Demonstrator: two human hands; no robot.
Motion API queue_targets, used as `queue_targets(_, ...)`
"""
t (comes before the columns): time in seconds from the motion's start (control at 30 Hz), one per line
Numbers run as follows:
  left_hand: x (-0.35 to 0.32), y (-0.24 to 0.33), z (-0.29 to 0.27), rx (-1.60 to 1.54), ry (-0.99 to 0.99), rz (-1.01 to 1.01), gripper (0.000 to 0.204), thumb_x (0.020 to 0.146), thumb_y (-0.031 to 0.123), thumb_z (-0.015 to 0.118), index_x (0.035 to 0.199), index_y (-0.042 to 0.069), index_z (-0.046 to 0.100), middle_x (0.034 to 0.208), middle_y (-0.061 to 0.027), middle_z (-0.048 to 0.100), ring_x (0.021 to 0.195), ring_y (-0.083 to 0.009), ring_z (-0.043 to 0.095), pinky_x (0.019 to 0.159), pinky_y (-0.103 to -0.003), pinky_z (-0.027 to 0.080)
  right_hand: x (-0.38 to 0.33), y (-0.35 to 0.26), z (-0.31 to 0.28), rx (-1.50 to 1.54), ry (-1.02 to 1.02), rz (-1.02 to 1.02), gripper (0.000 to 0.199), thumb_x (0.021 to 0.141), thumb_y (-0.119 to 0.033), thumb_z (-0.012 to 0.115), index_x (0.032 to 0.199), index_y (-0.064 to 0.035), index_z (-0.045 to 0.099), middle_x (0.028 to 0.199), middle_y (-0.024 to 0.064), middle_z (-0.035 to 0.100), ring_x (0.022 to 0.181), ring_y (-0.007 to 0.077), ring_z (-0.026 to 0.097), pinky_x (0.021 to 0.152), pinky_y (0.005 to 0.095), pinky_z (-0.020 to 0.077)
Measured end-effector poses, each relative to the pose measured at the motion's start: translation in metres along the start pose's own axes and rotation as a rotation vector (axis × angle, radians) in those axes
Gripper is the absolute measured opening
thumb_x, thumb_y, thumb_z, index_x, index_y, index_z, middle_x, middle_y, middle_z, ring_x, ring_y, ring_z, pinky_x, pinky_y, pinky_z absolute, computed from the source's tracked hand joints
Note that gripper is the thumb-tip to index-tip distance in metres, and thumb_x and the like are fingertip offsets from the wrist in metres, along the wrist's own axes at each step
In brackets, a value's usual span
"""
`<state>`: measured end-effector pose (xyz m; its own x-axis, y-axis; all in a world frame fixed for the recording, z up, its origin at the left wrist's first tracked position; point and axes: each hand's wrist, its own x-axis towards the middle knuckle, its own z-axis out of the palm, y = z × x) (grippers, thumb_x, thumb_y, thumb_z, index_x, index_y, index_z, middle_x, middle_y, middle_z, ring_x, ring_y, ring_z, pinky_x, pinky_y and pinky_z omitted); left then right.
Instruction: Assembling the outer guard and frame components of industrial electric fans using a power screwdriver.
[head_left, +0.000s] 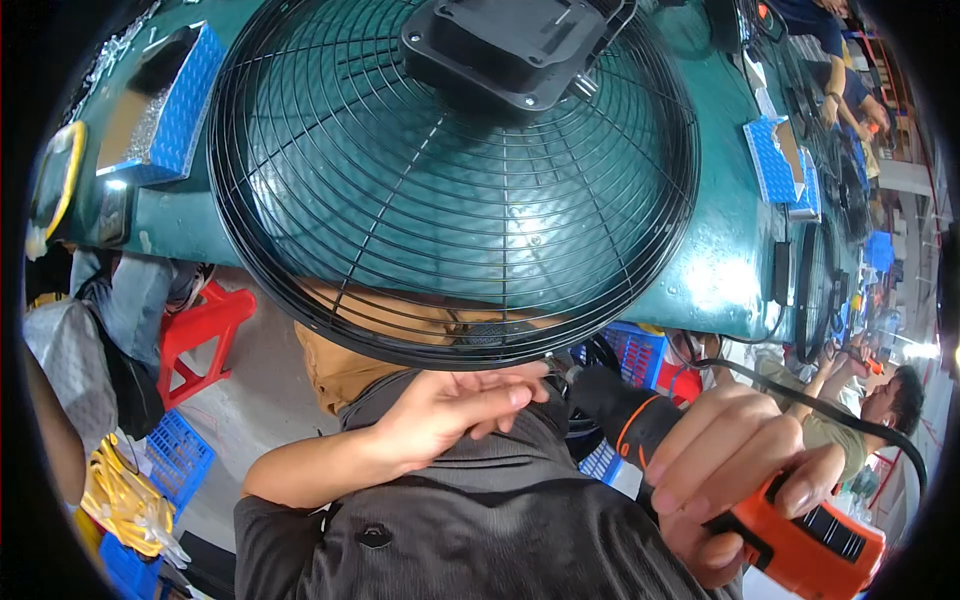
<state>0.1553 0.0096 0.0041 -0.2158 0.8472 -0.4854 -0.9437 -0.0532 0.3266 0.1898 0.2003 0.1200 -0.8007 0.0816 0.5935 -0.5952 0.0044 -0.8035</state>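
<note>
A round black wire fan guard [505,215] rests on the green table, its near rim reaching past the table edge toward my body. A black motor housing [500,50] sits at its middle. In my right hand [730,450] is an orange and black electric screwdriver [640,420], its fingers wrapped round the body and its nose pointing left at the near rim. My left hand [460,410] is just under that rim by the screwdriver's tip, thumb and fingers pinched together. Whatever is between them is too small to make out.
Left on the table [180,215] stands an open blue box [170,110] of small metal parts. Another blue box [775,160] lies at right. A red stool [210,335] and a blue crate [180,460] are on the floor. A black cable [830,405] crosses at right. Other people work nearby.
</note>
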Motion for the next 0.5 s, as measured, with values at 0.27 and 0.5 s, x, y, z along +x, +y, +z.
queue_targets(0.27, -0.014, 0.004, -0.023, 0.258, 0.273, 0.311, 0.031, 0.084, -0.001, 0.073, 0.113, -0.003, 0.063, 0.099, -0.0039, 0.067, 0.081, -0.0048, 0.059, 0.07, -0.02, 0.049, 0.01, -0.002, -0.002, 0.089, -0.244, 0.121, 0.043, 0.075, 0.005, 0.074, 0.105, -0.0075, 0.046, 0.076, 0.0127, 0.065, 0.062, 0.0271, 0.067, 0.051, 0.0373, 0.0569)
queue_targets(0.5, -0.007, -0.007, -0.025, 0.164, 0.295, 0.427, 0.032, 0.082, 0.0, 0.075, 0.112, -0.004, 0.063, 0.095, -0.0031, 0.067, 0.077, -0.0035, 0.057, 0.064, -0.019, 0.047, 0.031, 0.008, -0.001, 0.099, -0.425, 0.099, 0.042, 0.076, -0.002, 0.075, 0.109, -0.0071, 0.049, 0.073, 0.007, 0.064, 0.058, 0.0188, 0.066, 0.053, 0.0293, 0.0589)
